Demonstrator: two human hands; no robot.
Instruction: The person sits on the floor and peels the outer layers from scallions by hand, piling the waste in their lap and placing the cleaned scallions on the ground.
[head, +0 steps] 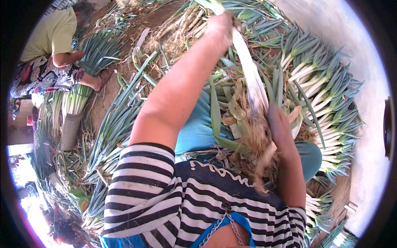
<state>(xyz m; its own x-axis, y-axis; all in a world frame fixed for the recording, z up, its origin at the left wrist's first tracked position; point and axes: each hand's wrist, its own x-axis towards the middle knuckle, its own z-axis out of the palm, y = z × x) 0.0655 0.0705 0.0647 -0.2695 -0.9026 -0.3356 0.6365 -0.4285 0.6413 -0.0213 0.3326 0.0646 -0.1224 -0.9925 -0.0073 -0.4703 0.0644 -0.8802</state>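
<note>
My left hand (221, 26) is stretched out ahead, wrapped around the upper stalk of a thick leek-like green onion (248, 63). Its white shank slants down towards me and ends in a shaggy tuft of brown roots (256, 133). Close against the root end is my right hand (279, 125), blurred by motion, its fingers largely hidden. A blurred pale strip (265, 158) hangs below the roots beside that hand. Peeled leaves and dry skins (231, 117) lie heaped beneath the onion, between my knees.
Trimmed green onions (319, 96) line the pale wall (369, 124) on the right. Untrimmed ones (118, 124) lie at my left, others with roots (186, 23) ahead. A person (52, 46) sits at the far left by a big onion bundle (96, 51); a grey cylinder (71, 131) stands nearby.
</note>
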